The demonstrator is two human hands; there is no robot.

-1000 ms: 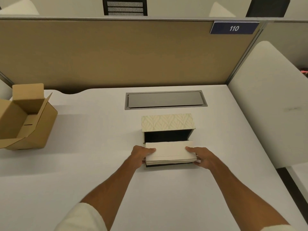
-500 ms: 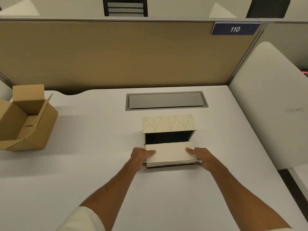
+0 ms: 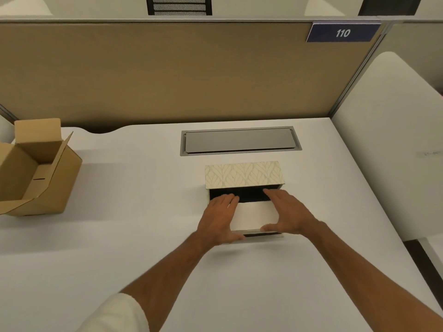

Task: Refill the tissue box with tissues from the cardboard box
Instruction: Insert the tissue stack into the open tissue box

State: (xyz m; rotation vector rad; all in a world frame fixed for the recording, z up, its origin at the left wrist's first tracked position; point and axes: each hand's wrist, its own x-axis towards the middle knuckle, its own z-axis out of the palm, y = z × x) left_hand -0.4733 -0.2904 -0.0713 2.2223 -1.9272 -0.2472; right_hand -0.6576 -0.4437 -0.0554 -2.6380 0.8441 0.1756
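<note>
The tissue box [image 3: 243, 174] stands mid-desk with its cream leaf-patterned lid tipped up at the back, showing a dark inside. A white stack of tissues [image 3: 255, 215] lies in the box's opening. My left hand [image 3: 219, 218] rests flat over the stack's left end. My right hand [image 3: 287, 213] rests flat over the right end, with its thumb along the stack's near edge. The fingertips of both hands reach the dark gap behind the stack. The cardboard box [image 3: 36, 171] sits at the desk's left edge with its flaps open, and I see nothing inside it.
A grey metal cable hatch [image 3: 239, 141] is set into the white desk [image 3: 119, 236] just behind the tissue box. A tan partition [image 3: 167, 73] with a "110" plate [image 3: 342, 32] closes the back. A white panel [image 3: 388, 140] stands along the right.
My hands have moved from gripping the stack's two ends to lying flat on top of it. The stack has sunk lower into the tissue box.
</note>
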